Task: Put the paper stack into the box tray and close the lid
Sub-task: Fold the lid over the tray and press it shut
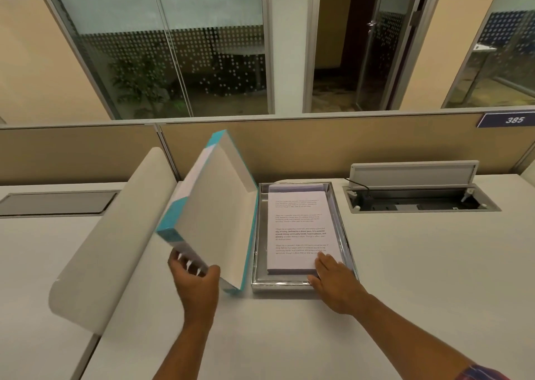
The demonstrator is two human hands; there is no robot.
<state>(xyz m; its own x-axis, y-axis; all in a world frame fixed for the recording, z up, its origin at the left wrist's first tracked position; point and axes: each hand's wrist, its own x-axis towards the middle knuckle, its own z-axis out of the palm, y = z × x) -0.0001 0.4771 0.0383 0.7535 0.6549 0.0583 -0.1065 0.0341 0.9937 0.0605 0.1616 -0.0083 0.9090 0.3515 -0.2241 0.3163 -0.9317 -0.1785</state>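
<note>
Single head-worn wide view, forward and down over the desk (419, 263), close above both hands, edges perhaps distorted.

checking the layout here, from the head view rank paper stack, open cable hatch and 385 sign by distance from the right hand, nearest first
1. paper stack: in the tray, under the right hand's fingertips.
2. open cable hatch: in the desk, beyond and to the right.
3. 385 sign: on the partition, far right corner.

The box tray (348, 259) gleams with a shiny, mirror-like silver rim; the paper stack (302, 229) is matt white, the lid (214, 220) a matt cardboard with teal edging, the tabletop (419, 263) smooth pale laminate.
</note>
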